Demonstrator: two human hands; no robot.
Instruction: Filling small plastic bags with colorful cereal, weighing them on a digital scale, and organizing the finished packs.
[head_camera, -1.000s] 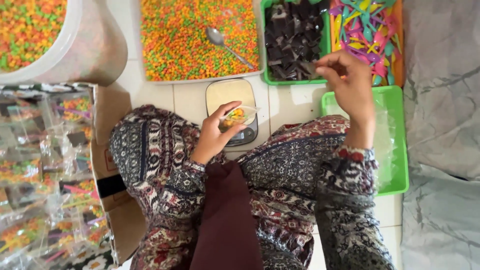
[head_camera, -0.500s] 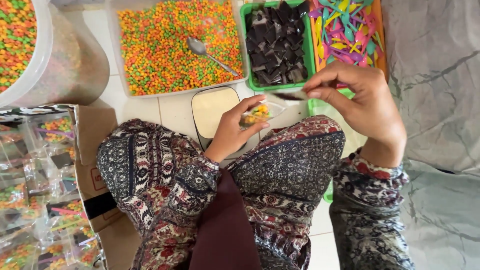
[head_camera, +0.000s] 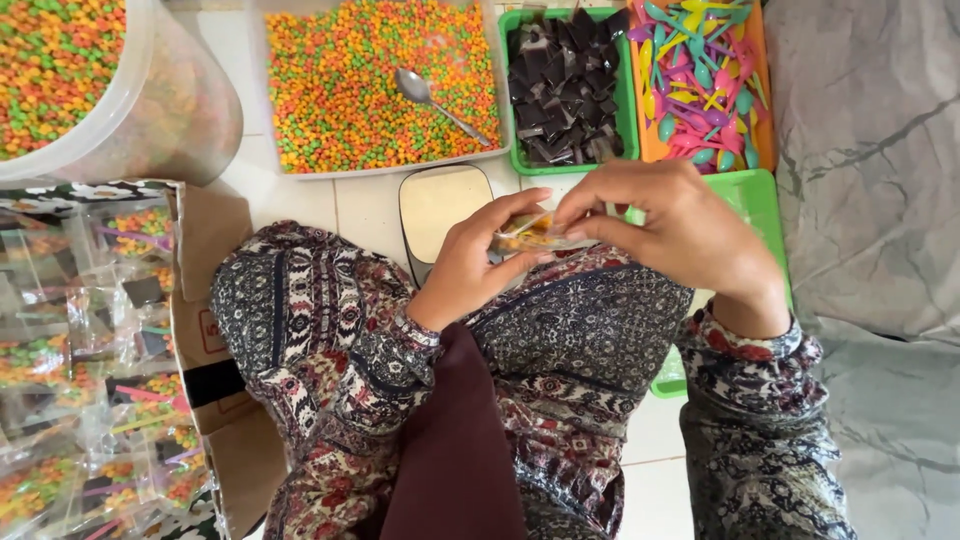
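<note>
My left hand and my right hand meet over my lap, both gripping a small clear plastic bag with orange and yellow bits inside. The fingertips of both hands pinch its top edge. Just behind the bag lies a small scale with a cream plate on the tiled floor. My patterned sleeves and a dark red cloth fill the lower middle of the view.
A clear tray of orange, green and yellow pellets holds a metal spoon. Beside it sit a green tray of dark squares, an orange tray of coloured plastic spoons, a green tray, a big tub of pellets, and a cardboard box of filled bags.
My right hand came back from the trays with a dark piece and joined my left hand at the small bag. The view shifted, so the trays sit further left and up.
</note>
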